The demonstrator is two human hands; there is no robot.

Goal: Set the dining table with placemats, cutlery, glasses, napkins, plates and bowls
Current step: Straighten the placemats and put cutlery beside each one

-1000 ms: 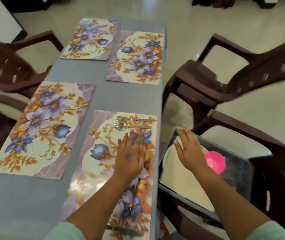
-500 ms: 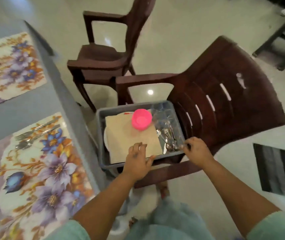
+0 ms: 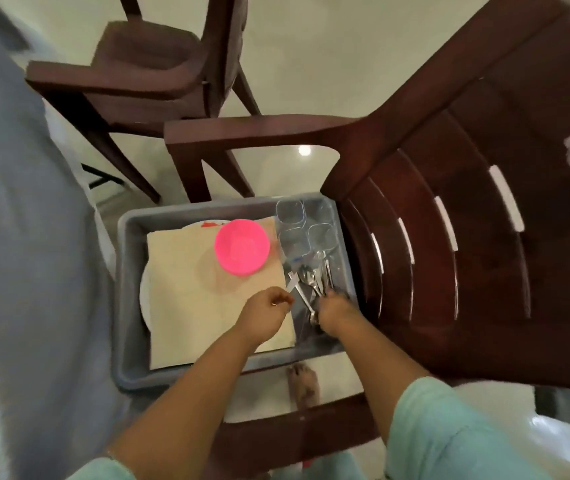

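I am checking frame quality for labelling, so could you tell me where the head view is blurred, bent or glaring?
Head view: the table at left is motion-smeared; the chair lines bow from wide-angle distortion; a lamp glint shines on the floor; the cutlery by both hands is soft, so the right hand grip is unclear.

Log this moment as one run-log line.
stage: fetching cutlery | left hand: curled over napkins, apparently empty | right hand: in cutlery, grip unclear | grey tub: on chair

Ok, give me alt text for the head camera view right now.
Both hands reach into a grey tub on a brown chair: the right hand grips cutlery, the left hand pinches one piece. Pink bowl, napkins and glasses share the tub.
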